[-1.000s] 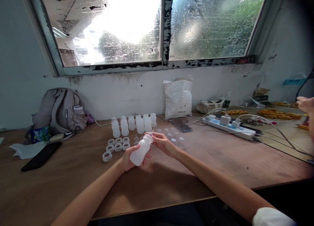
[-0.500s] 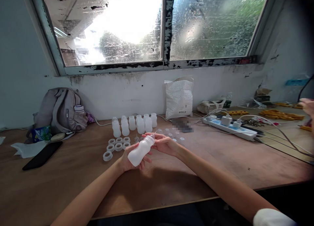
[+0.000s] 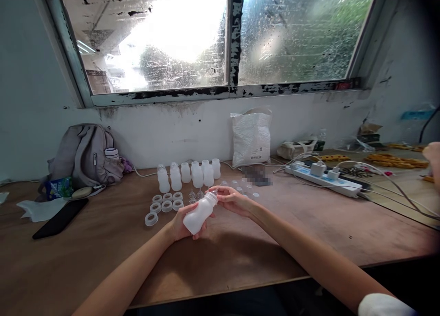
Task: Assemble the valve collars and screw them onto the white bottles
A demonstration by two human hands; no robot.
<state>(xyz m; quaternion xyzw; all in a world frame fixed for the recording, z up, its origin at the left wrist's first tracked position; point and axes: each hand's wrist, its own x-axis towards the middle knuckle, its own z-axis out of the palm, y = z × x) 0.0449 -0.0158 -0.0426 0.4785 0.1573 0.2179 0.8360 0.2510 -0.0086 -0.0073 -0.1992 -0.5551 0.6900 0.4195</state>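
Observation:
My left hand [image 3: 180,225] is wrapped round the body of a white translucent plastic bottle [image 3: 200,213], held tilted with its neck up and to the right. My right hand [image 3: 231,199] pinches at the bottle's neck, its fingers closed on the bottle's mouth or on a small clear piece there. Behind stand several more white bottles [image 3: 188,175] in a row. Several white rings [image 3: 165,203] lie on the table to the left. Small clear caps [image 3: 244,189] lie just beyond my right hand.
The wooden table [image 3: 103,242] runs along a wall under a window. A grey backpack [image 3: 84,155], a black phone [image 3: 60,218] and white paper lie at left. A white bag [image 3: 250,138] leans on the wall. A power strip [image 3: 321,175] with cables lies right. Another person's hand [image 3: 433,156] shows at far right.
My hands have stayed in place with the bottle. My right fingers have shifted a little at its neck. The other person's hand at the right edge has drawn back slightly.

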